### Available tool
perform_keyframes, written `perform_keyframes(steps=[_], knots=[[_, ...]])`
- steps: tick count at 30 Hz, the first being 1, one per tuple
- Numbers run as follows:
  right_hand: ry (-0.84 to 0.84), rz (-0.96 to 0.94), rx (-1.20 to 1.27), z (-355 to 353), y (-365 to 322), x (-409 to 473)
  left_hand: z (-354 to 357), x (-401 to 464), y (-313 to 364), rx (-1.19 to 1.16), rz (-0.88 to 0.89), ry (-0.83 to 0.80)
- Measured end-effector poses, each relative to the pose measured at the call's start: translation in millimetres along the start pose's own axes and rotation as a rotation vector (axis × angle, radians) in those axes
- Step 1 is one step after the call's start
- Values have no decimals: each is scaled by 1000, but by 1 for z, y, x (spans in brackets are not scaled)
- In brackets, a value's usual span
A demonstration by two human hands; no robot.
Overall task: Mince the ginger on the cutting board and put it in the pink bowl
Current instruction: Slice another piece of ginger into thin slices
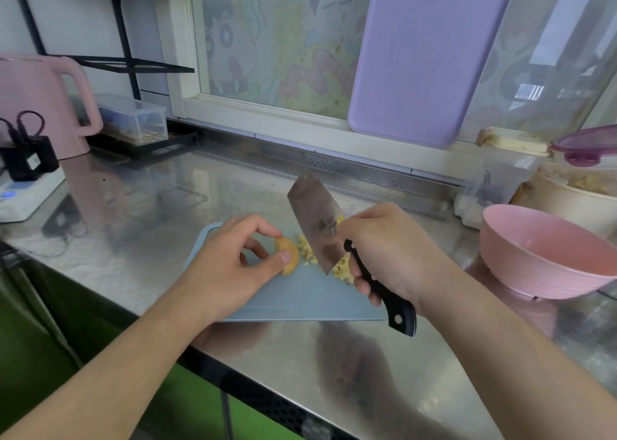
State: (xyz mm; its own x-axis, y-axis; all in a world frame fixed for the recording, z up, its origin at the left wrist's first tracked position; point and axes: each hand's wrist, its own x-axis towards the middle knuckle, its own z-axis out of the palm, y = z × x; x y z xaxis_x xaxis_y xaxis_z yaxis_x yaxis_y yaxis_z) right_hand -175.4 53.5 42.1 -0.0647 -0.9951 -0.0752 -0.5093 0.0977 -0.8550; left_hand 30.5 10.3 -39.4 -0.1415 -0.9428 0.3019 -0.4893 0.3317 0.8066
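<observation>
My left hand (pixel 233 266) pinches the ginger piece (pixel 287 254) mid-board on the cutting board (pixel 300 299); my right hand (pixel 384 249) grips the cleaver (pixel 317 219) tightly beside the minced bits (pixel 306 252).

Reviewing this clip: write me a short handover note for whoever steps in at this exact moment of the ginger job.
Left hand pinches the uncut ginger piece on the blue cutting board.
Right hand grips the cleaver by its black handle, blade tip down on the board among the minced ginger.
Pink bowl stands to the right on the steel counter; no ginger visible in it.
Done: part minced.
Left: mince the remaining piece, move everything into the bowl.
</observation>
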Motion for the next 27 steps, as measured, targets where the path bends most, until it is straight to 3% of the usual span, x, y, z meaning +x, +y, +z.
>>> perform_keyframes(steps=[12, 27], knots=[[-132, -95, -349, -7, -46, 12, 0, 1, -1, -70, -20, -7], [-138, -65, -388, -5, -44, -2, 2, -1, 4, -102, 6, -8]])
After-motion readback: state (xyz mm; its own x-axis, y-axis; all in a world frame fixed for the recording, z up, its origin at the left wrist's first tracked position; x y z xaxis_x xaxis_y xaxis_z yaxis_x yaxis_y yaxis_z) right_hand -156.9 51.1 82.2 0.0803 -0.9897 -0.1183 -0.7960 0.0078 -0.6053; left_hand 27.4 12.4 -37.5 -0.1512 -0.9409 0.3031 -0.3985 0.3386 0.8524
